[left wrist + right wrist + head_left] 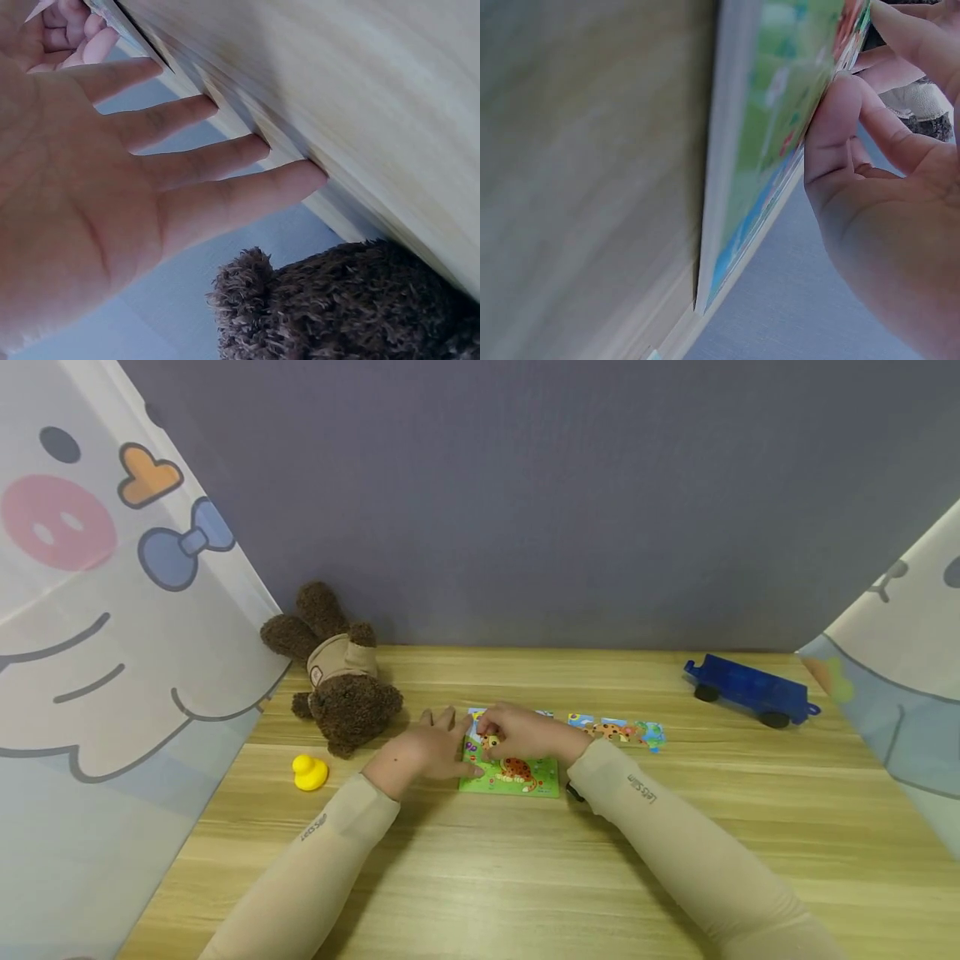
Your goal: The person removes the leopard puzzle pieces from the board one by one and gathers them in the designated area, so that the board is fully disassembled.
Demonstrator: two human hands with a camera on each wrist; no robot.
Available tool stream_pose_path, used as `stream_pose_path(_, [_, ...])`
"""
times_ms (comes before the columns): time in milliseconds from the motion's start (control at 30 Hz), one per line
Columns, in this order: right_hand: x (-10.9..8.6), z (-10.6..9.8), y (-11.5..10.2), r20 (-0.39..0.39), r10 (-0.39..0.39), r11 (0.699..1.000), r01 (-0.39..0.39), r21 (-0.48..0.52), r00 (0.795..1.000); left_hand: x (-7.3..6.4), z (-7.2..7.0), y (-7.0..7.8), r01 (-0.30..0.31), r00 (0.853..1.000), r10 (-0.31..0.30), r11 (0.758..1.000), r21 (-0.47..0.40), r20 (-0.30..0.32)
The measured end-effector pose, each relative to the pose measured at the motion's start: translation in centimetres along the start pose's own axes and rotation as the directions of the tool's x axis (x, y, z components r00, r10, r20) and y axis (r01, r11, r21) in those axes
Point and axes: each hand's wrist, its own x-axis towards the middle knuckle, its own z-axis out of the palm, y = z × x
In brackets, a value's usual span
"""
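A green picture puzzle with a spotted leopard lies flat on the table between the hands. My left hand spreads at its left side, thumb on the board's edge; in the left wrist view its fingers are straight, tips down by the tabletop. My right hand bends over the puzzle's upper part, thumb and curled fingers pinched at its surface by the leopard's face. The puzzle piece in that pinch is mostly hidden by the fingers. Loose puzzle pieces with leopard spots lie right of the board.
A brown plush bear lies at the back left, near the left hand. In front of it sits a yellow rubber duck. A blue toy wagon stands at the back right. A small black object shows beside the right sleeve. A grey partition rises behind the table.
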Motion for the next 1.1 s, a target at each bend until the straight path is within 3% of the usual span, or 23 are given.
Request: stream_pose_path(1100, [-0.10, -0.16, 0.31, -0.037, -0.123, 0.992, 0.122, -0.016, 0.992, 0.20, 0.01, -0.11, 0.007, 1.000, -0.007, 1.000, 0.005, 0.011])
